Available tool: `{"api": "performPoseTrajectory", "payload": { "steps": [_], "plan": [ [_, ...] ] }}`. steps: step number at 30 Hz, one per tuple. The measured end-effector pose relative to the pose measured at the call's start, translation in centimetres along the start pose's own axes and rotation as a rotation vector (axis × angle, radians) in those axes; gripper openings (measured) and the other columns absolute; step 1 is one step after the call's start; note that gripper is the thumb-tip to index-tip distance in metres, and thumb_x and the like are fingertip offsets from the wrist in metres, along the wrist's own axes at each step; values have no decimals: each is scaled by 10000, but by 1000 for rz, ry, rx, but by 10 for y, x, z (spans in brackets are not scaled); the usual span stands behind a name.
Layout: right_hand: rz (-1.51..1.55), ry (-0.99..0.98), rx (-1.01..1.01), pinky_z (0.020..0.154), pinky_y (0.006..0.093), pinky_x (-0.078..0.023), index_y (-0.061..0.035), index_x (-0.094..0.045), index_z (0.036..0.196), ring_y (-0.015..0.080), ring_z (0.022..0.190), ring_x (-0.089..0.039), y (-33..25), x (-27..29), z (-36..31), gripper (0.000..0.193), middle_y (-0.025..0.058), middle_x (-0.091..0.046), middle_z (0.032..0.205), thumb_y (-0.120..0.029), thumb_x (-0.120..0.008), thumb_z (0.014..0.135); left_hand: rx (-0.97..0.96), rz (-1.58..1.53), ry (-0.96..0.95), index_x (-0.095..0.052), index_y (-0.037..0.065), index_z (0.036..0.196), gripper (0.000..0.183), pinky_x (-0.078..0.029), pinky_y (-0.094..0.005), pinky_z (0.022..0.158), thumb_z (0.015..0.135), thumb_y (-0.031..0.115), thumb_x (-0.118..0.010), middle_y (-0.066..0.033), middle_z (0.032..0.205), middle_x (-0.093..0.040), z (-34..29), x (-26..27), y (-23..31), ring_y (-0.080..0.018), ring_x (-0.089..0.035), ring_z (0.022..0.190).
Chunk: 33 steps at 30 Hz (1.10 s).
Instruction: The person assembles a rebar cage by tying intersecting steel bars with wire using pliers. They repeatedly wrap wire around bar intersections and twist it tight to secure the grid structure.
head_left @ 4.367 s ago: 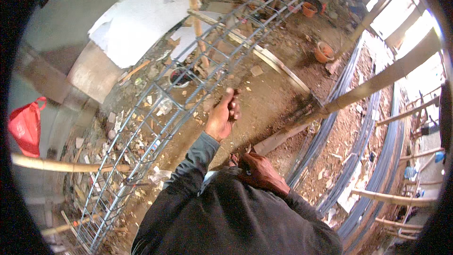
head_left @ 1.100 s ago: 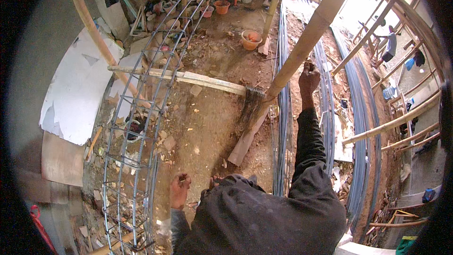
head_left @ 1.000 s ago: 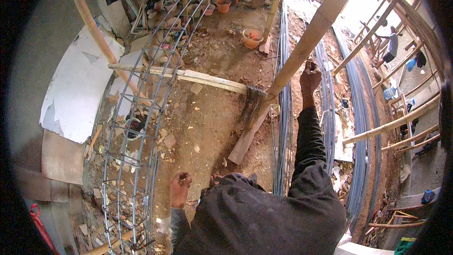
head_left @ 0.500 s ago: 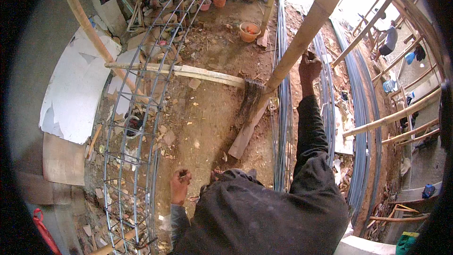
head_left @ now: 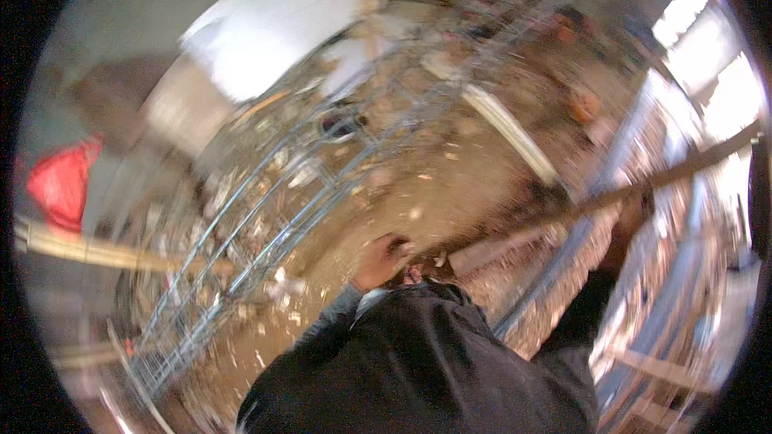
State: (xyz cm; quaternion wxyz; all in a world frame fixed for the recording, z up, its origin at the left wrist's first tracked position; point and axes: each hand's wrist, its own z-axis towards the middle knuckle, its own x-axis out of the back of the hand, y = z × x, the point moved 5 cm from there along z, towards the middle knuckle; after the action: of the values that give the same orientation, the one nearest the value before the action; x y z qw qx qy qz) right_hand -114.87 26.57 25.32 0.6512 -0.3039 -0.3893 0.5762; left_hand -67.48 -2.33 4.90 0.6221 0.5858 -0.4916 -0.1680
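My left hand [head_left: 379, 262] is low in the middle, just in front of my dark jacket, its fingers curled inward; whatever they may hold is too small to make out. Stretched out to the right, my right hand [head_left: 632, 215] is at the edge of a long wooden post [head_left: 696, 159]. Motion smears its fingers, so their grip does not show. The post slants from the right rim down toward my left hand. A pale wooden batten [head_left: 511, 133] reaches it from the far side. Where they meet there is a dark blurred clump [head_left: 549, 191].
A long steel rebar cage [head_left: 331, 185] lies diagonally on my left over rubble. Bundles of steel bars [head_left: 555, 265] run along the right. Farther off are a white board [head_left: 273, 24] and an orange bucket [head_left: 585, 104]. A red bag [head_left: 64, 185] and a bamboo pole [head_left: 96, 251] are at left.
The whole view has swung left and tilted, so the scene appears turned clockwise and blurred. My left hand has come closer to the post's lower part. My right arm stays stretched toward the post.
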Motion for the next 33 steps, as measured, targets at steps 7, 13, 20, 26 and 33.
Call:
{"api": "performPoseTrajectory", "payload": {
  "steps": [7,13,20,26,33],
  "plan": [
    [558,-525,-654,763,258,-498,-54,-653,1361,120,974,-615,-130,-247,-243,490,38,-695,1320,-342,-795,992,-82,-442,412,-589,8,1455,500,-451,-432,1153,1123,381,-569,-205,1402,-677,8,25,118,-307,-596,1357],
    [831,-769,-583,713,303,-519,-74,-636,1364,153,982,-639,-221,-336,-306,418,88,-643,1342,-269,-757,1016,-149,-579,793,-632,-32,1068,373,-496,-385,745,1148,309,-503,-136,853,-626,-35,77,100,-230,-570,772],
    [736,-1100,-122,698,305,-556,10,-716,1195,134,779,-649,-288,-354,-362,211,59,-665,891,-151,-630,1089,-46,-317,1156,-616,-26,939,318,-446,-391,658,1122,230,-563,-138,750,-551,-117,126,65,-211,-505,693],
    [1060,-1212,-453,719,281,-478,9,-683,1228,116,837,-557,-306,-377,-358,227,32,-627,953,-163,-639,1087,-254,-133,994,-559,-3,1021,271,-452,-427,648,1138,240,-531,-158,764,-509,-127,145,74,-246,-496,654],
    [1264,-1039,-292,701,231,-408,12,-593,1329,73,859,-482,-328,-399,-276,273,3,-559,1031,-123,-616,1093,42,-895,141,-660,103,1123,354,-435,-279,607,1148,421,-506,52,846,-519,-150,125,57,-70,-496,741]
  ]
}}
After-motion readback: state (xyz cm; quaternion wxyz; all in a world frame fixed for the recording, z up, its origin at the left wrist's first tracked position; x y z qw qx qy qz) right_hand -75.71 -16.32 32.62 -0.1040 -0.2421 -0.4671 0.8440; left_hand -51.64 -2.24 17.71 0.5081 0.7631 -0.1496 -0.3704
